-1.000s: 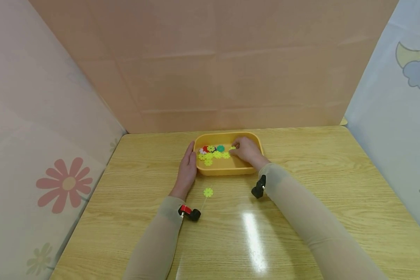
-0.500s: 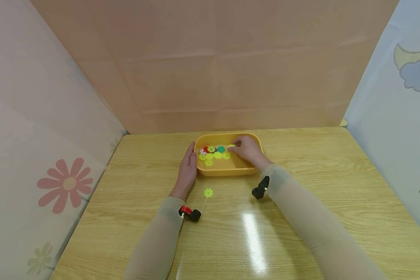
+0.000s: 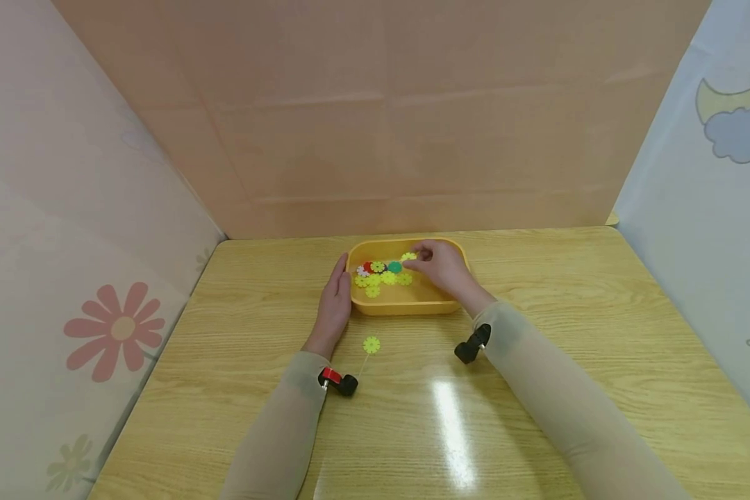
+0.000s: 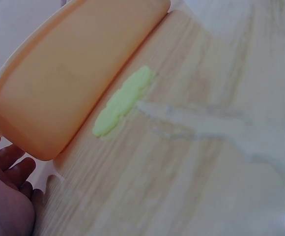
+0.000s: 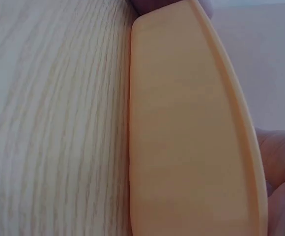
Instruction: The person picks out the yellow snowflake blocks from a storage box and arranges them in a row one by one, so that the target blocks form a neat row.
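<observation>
Two hands: left (image 3: 334, 303) straight-fingered against a smooth plastic tray (image 3: 406, 307), right (image 3: 444, 267) in a pinch on a petal-edged disc (image 3: 409, 257)

The sleeved left forearm (image 3: 278, 420) is slanting forward, the left grip (image 3: 334, 302) pointing ahead with fingers lying nearly straight. The sleeved right forearm (image 3: 556, 389) is angling inward, the right grip (image 3: 442, 267) facing leftward, its fingers bending opposite the thumb.

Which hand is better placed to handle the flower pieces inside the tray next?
Probably the right hand: it reaches into the tray and appears to pinch a yellow flower piece. The left hand lies outside, against the tray's left end.
</observation>
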Available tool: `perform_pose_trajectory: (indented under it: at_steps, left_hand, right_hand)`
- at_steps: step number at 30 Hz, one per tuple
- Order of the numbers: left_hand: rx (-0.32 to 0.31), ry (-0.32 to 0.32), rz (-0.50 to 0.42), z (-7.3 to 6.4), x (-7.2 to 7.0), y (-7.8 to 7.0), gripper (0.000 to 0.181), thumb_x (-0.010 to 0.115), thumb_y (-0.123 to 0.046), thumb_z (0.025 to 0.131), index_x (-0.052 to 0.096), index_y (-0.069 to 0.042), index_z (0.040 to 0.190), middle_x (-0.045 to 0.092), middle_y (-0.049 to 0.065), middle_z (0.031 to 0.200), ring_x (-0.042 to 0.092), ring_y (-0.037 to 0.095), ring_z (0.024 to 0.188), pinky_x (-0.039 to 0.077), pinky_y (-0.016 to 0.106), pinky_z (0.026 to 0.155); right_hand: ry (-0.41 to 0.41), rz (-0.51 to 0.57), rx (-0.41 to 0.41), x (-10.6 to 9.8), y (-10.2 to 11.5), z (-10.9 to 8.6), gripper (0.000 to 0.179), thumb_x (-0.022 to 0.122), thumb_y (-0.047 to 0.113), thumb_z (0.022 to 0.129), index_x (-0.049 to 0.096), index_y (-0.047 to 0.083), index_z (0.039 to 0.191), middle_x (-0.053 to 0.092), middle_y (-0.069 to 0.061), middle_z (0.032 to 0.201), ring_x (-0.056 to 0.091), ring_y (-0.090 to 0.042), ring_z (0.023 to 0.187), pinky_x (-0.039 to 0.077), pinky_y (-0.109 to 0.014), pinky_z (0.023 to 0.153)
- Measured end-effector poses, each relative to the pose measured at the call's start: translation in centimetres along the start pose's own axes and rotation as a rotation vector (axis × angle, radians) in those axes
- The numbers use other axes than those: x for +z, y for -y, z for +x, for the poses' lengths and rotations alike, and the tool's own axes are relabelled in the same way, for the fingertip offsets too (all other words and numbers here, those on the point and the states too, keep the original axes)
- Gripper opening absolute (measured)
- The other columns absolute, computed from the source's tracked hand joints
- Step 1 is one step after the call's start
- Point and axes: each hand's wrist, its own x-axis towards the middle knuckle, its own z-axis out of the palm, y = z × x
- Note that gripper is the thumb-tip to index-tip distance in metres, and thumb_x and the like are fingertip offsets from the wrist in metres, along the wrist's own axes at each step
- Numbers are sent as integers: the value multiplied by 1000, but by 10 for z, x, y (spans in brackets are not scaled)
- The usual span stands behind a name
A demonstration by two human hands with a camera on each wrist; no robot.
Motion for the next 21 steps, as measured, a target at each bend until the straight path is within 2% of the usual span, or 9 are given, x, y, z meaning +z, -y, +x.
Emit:
perform_pose_trajectory:
  at_steps: [3, 9, 21]
  left_hand:
    - [5, -2, -2, 0, 0, 0, 60, 29, -45, 121, 28, -25, 177, 27, -6, 181, 21, 20, 167, 19, 47, 136]
    - [1, -3, -8, 0, 0, 0, 60, 29, -45, 120, 28, -27, 177, 28, -7, 181, 21, 19, 167, 19, 46, 136]
    - [-8, -3, -18, -1, 1, -1, 57, 29, -47, 121, 28, -34, 177, 27, -9, 181, 22, 18, 167, 19, 45, 136]
  right_hand:
    - [1, 23, -19, -1, 5, -6, 38, 84, 29, 102, 77, 3, 129, 74, -9, 103, 64, -26, 93, 56, -41, 84]
    - [-3, 46, -60, -1, 15, -19, 37, 85, 29, 101, 77, 4, 127, 73, -7, 99, 65, -25, 88, 54, -36, 75]
    - [26, 32, -146, -4, 35, -58, 37, 87, 27, 99, 77, 5, 127, 70, -3, 93, 64, -22, 83, 56, -38, 77]
